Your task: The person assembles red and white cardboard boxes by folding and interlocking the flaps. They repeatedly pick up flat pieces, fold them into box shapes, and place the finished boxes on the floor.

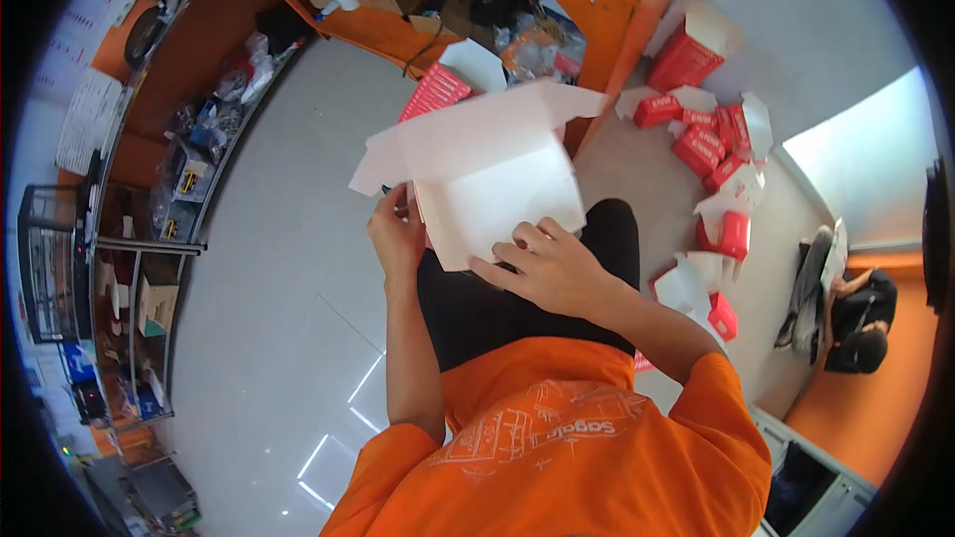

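Note:
A cardboard food box [502, 194] with a white inside is held over my lap, its top open toward me. Its wide lid with side flaps [468, 129] stands raised at the far side. My left hand [398, 234] grips the box's left wall, fingers bent round the edge. At the near wall, my right hand [547, 264] has its fingers curled over the rim, and the thumb side lies against the near left corner. The box's outer faces are mostly hidden.
Just beyond the box is a red patterned carton [435, 91]. Several red and white boxes [701, 149] lie on the floor to the right. An orange workbench [607, 15] stands ahead, a cluttered shelf [204, 164] at left. Another person [860, 318] sits at far right.

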`<state>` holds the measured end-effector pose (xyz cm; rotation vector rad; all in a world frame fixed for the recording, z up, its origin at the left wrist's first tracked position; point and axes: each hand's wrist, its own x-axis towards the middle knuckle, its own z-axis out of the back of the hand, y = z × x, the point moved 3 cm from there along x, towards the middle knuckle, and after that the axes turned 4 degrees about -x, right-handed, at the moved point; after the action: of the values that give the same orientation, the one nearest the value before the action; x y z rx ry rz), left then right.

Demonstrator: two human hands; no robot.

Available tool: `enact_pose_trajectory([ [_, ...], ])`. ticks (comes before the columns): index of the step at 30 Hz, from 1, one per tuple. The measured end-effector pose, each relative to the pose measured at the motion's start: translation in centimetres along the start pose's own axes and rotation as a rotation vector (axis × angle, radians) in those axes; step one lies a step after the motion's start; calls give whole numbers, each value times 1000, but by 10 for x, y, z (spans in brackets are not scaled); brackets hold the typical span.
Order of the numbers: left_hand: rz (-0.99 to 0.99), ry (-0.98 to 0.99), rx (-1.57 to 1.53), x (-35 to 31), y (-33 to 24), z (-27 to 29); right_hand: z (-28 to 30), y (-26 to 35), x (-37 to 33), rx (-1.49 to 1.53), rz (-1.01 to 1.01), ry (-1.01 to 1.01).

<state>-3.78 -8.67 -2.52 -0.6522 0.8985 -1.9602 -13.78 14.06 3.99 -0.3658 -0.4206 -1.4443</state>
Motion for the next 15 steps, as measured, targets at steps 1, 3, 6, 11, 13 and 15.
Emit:
enact_pose_trajectory([
  [1, 56, 27, -99, -1, 6, 3, -7, 0, 8, -12, 14, 4],
  [3, 157, 84, -299, -1, 14, 7, -15, -1, 25, -39, 39, 9],
  [6, 305, 110, -718, -14, 17, 12, -26, 0, 47, -34, -9, 70],
  [11, 279, 131, -482, -20, 5, 21, -48, 15, 51, -32, -9, 113],
  [13, 187, 125, -268, -19, -2, 23, -47, 15, 48, -10, -2, 66],
  [15, 68, 60, -82, -21, -17, 26, -43, 8, 43, 3, 27, -34],
])
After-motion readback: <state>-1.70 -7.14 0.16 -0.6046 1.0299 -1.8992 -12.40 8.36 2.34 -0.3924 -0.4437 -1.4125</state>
